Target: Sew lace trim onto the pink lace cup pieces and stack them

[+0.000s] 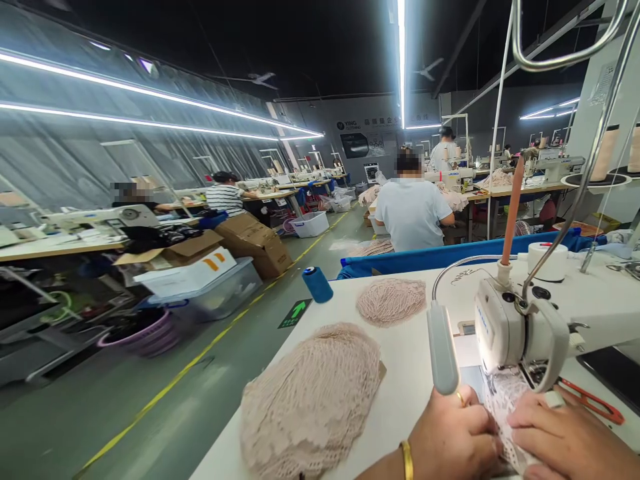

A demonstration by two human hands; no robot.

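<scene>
A strip of pale lace fabric [506,407] runs under the needle area of a white sewing machine [500,330]. My left hand [457,427], wearing a ring and a gold bangle, has its fingers curled on the lace's left edge. From the right, my right hand [555,430] grips the same lace, its fingers over the top and its thumb low down. Both hands are just in front of the presser foot, which the machine's guard partly hides. A grey lamp [443,353] glows beside the left knuckles. Orange-handled snips [595,401] lie behind the right hand.
On the white table [400,373] rest a large pile of beige lace pieces [315,400], a smaller pile [393,301] and a blue thread cone [319,285]. A dark flat object [617,380] lies right. Ahead sits a co-worker [413,213]; boxes [255,243] line the aisle.
</scene>
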